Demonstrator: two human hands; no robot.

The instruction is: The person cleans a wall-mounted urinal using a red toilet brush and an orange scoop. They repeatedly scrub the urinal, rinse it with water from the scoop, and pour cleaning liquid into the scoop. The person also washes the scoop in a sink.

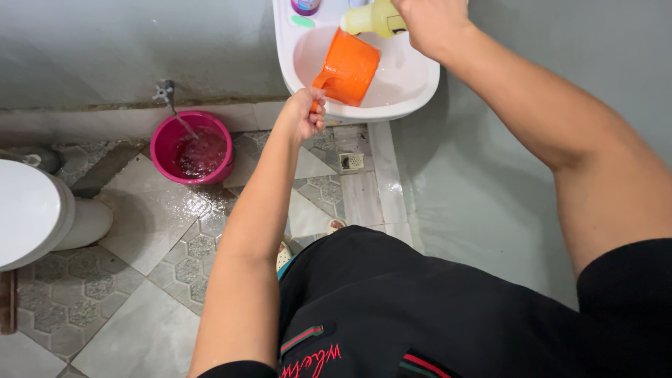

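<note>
Left hand point(302, 115) fingers grip orange jug point(348, 68) (tilted over sink point(420, 84)); right hand point(428, 21) clasps yellow bottle point(371, 19).

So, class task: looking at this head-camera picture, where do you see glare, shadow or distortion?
Head view: soft glare on the wet floor tiles beside the pink bucket; the sink casts a shadow on the wall below it; wide-angle stretch enlarges the right forearm; the orange jug is sharp.

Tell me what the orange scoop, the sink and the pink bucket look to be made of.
Orange scoop: likely plastic, with an even, bright colour and a moulded handle held by the left hand. Sink: probably glazed ceramic, white and glossy with a thick rounded rim. Pink bucket: seemingly plastic, with a thin wall and a uniform, smooth sheen.
</note>
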